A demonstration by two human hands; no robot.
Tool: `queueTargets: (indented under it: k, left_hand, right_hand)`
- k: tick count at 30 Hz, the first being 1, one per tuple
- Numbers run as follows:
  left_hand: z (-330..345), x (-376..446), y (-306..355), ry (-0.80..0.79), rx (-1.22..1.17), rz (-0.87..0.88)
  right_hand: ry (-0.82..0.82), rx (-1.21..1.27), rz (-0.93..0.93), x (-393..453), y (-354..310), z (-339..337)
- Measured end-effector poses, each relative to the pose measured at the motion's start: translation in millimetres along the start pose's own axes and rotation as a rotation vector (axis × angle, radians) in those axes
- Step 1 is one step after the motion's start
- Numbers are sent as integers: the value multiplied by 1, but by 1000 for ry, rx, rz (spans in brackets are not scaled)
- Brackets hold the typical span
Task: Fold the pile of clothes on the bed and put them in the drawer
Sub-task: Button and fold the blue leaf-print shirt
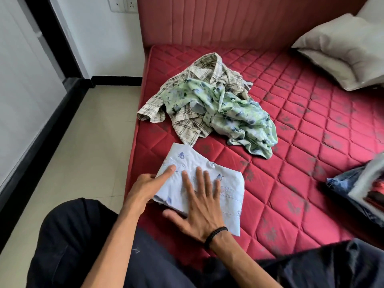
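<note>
Two hands on one folded shirt, the rest of the pile untouched. Biggest item: red quilted mattress, padded headboard behind it, tiled floor to your left. A grey pillow sits at the far right corner against the headboard. Your dark trousers fill the bottom of the view.

Unfolded pile sits mid-bed, near the left edge: a beige plaid shirt crumpled underneath, a green floral garment heaped on top of it and spilling to the right. At the right edge there's a stack of clothes, blurred, denim visible at the front; can't tell more.

Light blue shirt with small blue leaf prints lies folded into a rough rectangle at the near left edge of the mattress, just in front of the pile and apart from it.

Your right hand lies flat on the blue shirt, fingers straight and spread, pressing down; black braided band on that wrist. Your left hand is at the shirt's left edge, index finger extended on top of the fabric, the other fingers tucked under the edge, so it grips that side.

No drawer in view.
</note>
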State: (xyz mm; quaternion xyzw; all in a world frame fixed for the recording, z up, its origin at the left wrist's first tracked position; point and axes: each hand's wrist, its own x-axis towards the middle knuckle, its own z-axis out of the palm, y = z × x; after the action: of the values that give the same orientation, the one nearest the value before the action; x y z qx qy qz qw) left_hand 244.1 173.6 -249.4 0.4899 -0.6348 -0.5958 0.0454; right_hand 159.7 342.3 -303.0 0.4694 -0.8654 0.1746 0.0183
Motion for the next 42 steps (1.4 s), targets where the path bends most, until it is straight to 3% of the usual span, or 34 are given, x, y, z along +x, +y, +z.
queueTargets:
  k: [2, 4, 9, 11, 13, 14, 18, 21, 28, 31, 35, 38, 42]
  left_hand:
    - [10, -7, 12, -83, -39, -54]
    - [21, -16, 28, -131, -80, 10]
    - [55, -54, 102, -391, -448, 239]
    - [87, -63, 127, -321, -423, 375]
    - [118, -67, 139, -126, -288, 558]
    - [143, -73, 146, -141, -248, 617]
    - [234, -103, 165, -547, -51, 642]
    - [312, -142, 169, -779, 58, 576]
    - [458, -256, 161, -1042, 72, 719]
    - [502, -275, 131, -1062, 95, 685]
    - [518, -266, 72, -1060, 348, 678]
    - [521, -256, 47, -1046, 534, 654]
    - [526, -253, 49, -975, 501, 643]
  right_hand:
    - [-11, -17, -39, -7, 1, -1]
    - [49, 32, 17, -9, 3, -11]
    - [490, 604, 319, 9, 31, -89]
    - [621, 700, 428, 7, 59, -135]
    - [663, 807, 446, -2, 87, -178]
    - [699, 845, 433, -15, 107, -204]
    - [781, 972, 385, -70, 170, -285]
    - [890, 1041, 464, -138, 220, -335]
    - [1201, 959, 793, -298, 315, -385]
    - [1204, 869, 959, -358, 349, -371]
    - [1003, 785, 1129, -409, 366, -311]
    - [998, 900, 1176, -427, 373, -269]
    - [973, 950, 1194, -425, 386, -274]
